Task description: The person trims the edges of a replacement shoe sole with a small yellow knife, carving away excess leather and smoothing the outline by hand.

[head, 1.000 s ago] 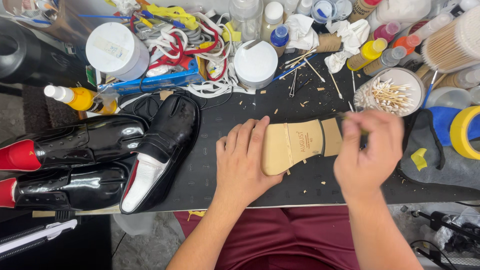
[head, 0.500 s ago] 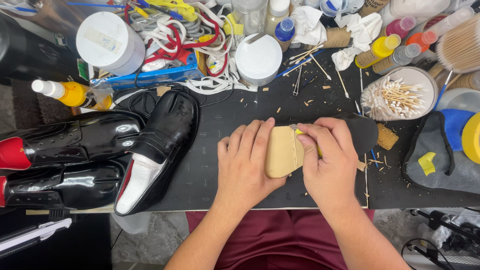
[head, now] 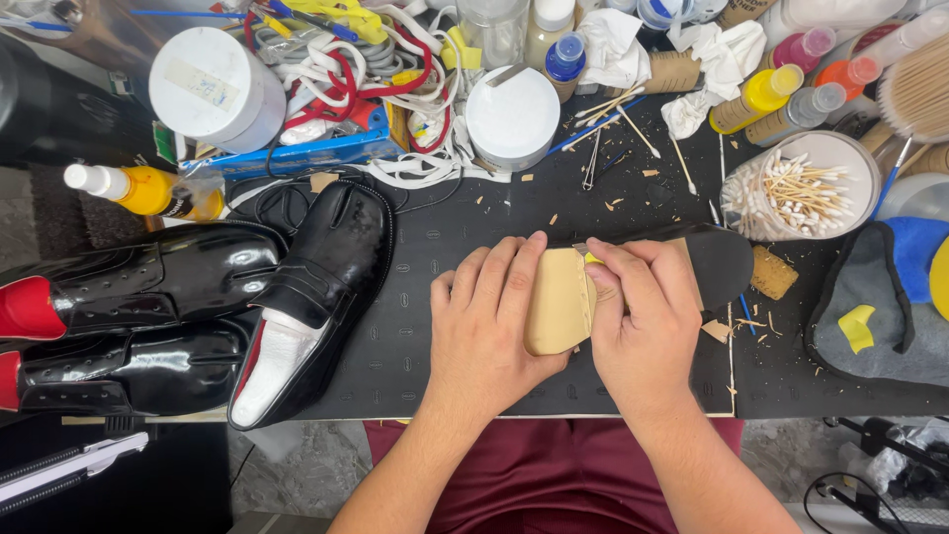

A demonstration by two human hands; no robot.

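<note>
1. Left hand (head: pixel 489 316) lies flat, fingers spread, on the tan shoe sole (head: pixel 560 302) at the middle of the black mat (head: pixel 415 336) on the tabletop.
2. Right hand (head: pixel 643 316) sits just beside it, grip pressed together on something small at the sole's upper edge; a bit of yellow shows there, too hidden to tell what it is.
3. The sole's dark end (head: pixel 727 259) sticks out to the right, past the right hand.
4. Two white round lidded tubs: one (head: pixel 215 87) at upper left with a pale rectangular label on top, one (head: pixel 512 119) at top centre, plain.
5. One yellow squeeze bottle (head: pixel 138 190) with white nozzle lying at left; a second yellow bottle (head: pixel 759 97) at upper right, with an orange-capped one (head: pixel 848 71) and a pink-capped one (head: pixel 811 44) near it.
6. One blue-capped bottle (head: pixel 565 57) by the plain tub.
7. One clear tub of cotton swabs (head: pixel 801 188) at right.
8. Three black shoes at left: a loafer (head: pixel 316 297) with white lining, two glossy ones (head: pixel 148 282) (head: pixel 138 368) with red inserts.
9. One blue flat box (head: pixel 297 158) under a tangle of white and red cords (head: pixel 356 69).
</note>
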